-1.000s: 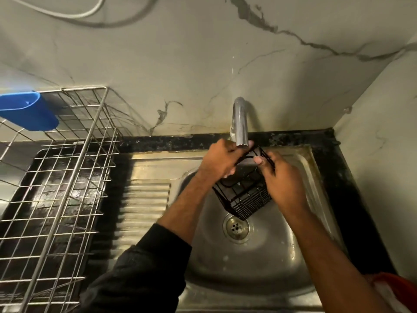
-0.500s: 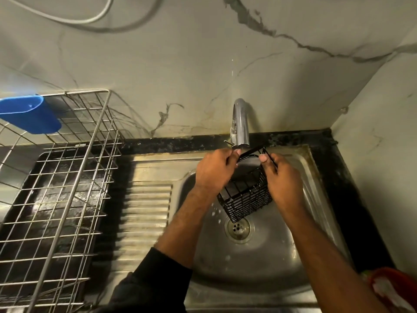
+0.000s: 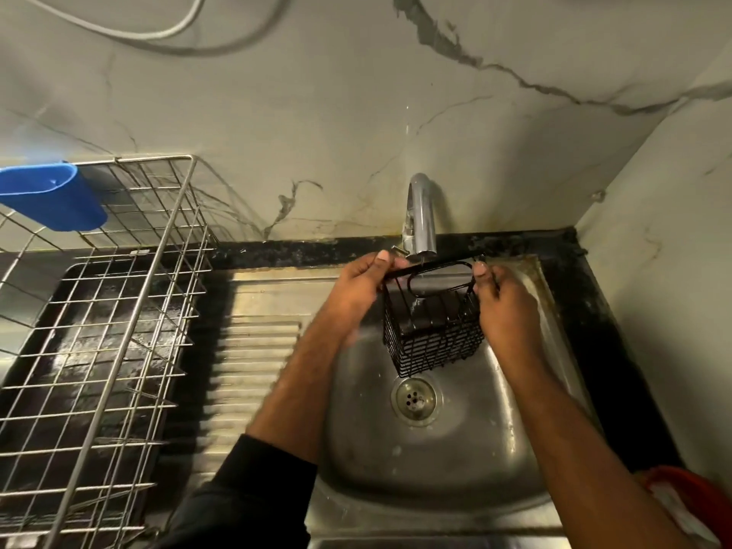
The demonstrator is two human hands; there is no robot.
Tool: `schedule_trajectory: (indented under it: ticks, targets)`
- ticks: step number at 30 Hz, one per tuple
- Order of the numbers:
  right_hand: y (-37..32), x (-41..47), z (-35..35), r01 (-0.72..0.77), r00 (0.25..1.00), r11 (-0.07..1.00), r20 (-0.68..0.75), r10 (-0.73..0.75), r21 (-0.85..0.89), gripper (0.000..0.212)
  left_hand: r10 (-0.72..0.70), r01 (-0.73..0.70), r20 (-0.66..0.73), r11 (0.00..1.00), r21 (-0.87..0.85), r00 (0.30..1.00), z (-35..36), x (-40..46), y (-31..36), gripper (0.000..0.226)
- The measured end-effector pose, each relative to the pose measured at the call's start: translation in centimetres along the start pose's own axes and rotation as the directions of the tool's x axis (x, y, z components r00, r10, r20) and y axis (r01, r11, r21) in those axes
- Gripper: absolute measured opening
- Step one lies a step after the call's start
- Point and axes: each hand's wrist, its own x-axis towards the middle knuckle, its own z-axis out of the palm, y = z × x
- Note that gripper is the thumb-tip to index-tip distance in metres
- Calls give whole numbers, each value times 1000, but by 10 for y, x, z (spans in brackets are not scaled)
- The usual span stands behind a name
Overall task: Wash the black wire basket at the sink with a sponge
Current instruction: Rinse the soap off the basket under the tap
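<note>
The black wire basket (image 3: 433,330) hangs upright over the steel sink (image 3: 443,449), right under the grey tap (image 3: 420,215). A thin stream of water runs from the tap into the basket's open top. My left hand (image 3: 358,289) pinches the left end of the basket's top rim. My right hand (image 3: 505,307) pinches the right end of the rim. The basket's bottom hangs just above the round drain (image 3: 415,399). No sponge is in view.
A steel wire dish rack (image 3: 99,330) fills the counter on the left, with a blue plastic holder (image 3: 51,202) hooked on its back edge. A ribbed drainboard (image 3: 253,350) lies between rack and sink. Something red (image 3: 689,505) sits at the lower right corner. Marble walls close in behind and on the right.
The basket has turned from tilted to upright, opening towards the tap. Both hands have shifted up to the rim's two ends and spread slightly apart.
</note>
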Motion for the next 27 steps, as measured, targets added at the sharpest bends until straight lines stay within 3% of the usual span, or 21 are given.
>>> schedule_trajectory:
  ticks: [2, 6, 9, 14, 19, 23, 27]
  targets:
    - [0, 4, 2, -58, 998, 998, -9, 58, 5, 61, -33, 31, -20, 997, -76, 999, 11, -7, -14, 35]
    - [0, 7, -1, -144, 989, 990, 21, 144, -3, 78, 77, -78, -70, 997, -9, 995, 18, -12, -41, 30]
    - [2, 4, -10, -141, 990, 990, 29, 140, 7, 67, 89, -89, -62, 996, -3, 994, 22, -13, -41, 32]
    - [1, 8, -26, -213, 973, 976, 98, 208, 47, 60, 60, -70, -58, 980, -188, 996, 33, -13, -35, 41]
    - [-16, 1, -30, -52, 993, 999, 109, 51, 5, 58, -65, -5, -158, 912, -409, 985, 38, -13, -33, 43]
    - [-23, 1, -16, 93, 986, 995, 142, -89, -21, 43, -104, 1, -210, 898, -440, 972, 31, -13, -37, 28]
    - [-21, 6, -5, 126, 976, 990, 186, -114, -58, 45, -122, 11, -209, 884, -467, 970, 25, -13, -33, 26]
